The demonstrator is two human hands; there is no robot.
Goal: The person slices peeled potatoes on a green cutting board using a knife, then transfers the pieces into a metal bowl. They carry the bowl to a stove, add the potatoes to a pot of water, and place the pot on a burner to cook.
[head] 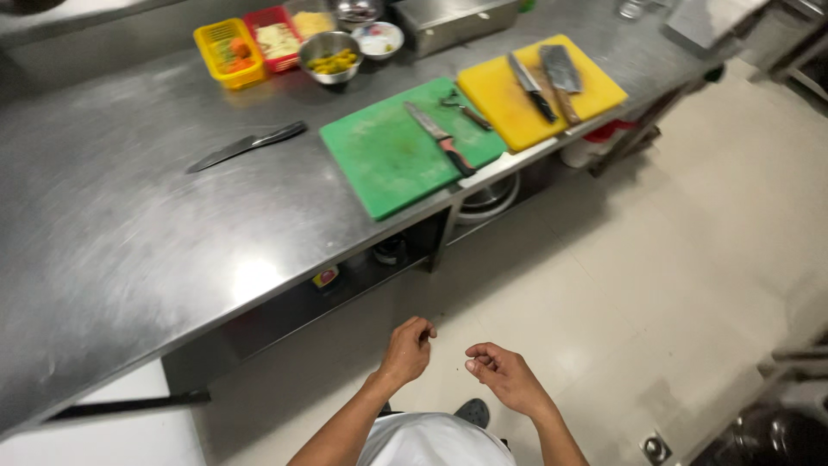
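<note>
Steel counter stands ahead of your hands; nearest them on it lies the green board, stiff, light, likely slick. Grip its long edges. Left hand and right hand hang loosely curled, empty, over the floor.

Two bare arms, no sleeves showing. Left hand and right hand with no gloves, no rings, no watch. White top on the body. Dark grey shoe with small holes.

Bright overhead light glares off the steel counter; edges bend, slightly blurred.
</note>
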